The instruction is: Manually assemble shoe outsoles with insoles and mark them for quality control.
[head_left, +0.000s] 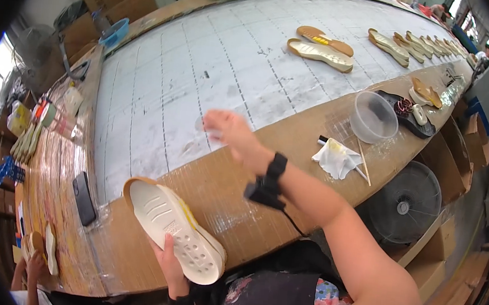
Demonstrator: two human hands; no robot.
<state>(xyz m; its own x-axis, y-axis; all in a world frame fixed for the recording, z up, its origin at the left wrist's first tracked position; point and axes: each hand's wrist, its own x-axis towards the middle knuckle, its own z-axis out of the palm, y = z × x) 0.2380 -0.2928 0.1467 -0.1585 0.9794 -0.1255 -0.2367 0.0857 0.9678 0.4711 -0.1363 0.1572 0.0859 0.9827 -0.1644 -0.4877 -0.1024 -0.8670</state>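
The left hand (170,263) grips a cream shoe sole (175,228) from beneath, fingers closed around its heel end, tread side turned up toward the camera so the grooves and perforations face the person; a tan and yellow edge shows along its rim. The sole is held tilted over the near cardboard-covered edge of the belt (205,72), clear of the surface. The right hand (229,132) is extended over the near margin of the belt, fingers loosely spread and holding nothing; motion blur prevents telling whether the fingertips touch the surface. A black strap (275,166) sits on that wrist with a small black device hanging below it. Left of the sole, a dark phone (84,197) lies flat on the edge strip, out of the way of the belt. Farther along the belt from the sole, 2 tan insoles (320,48) lie side by side, with a row of more soles (419,44) beyond, spaced apart as if laid out in sequence. To the right of the sole, on the edge strip, stand a clear plastic tub (373,116) and a crumpled white cloth (336,158) with thin sticks, within arm's reach. Another person's hand (34,261) shows at lower left, holding a similar piece.
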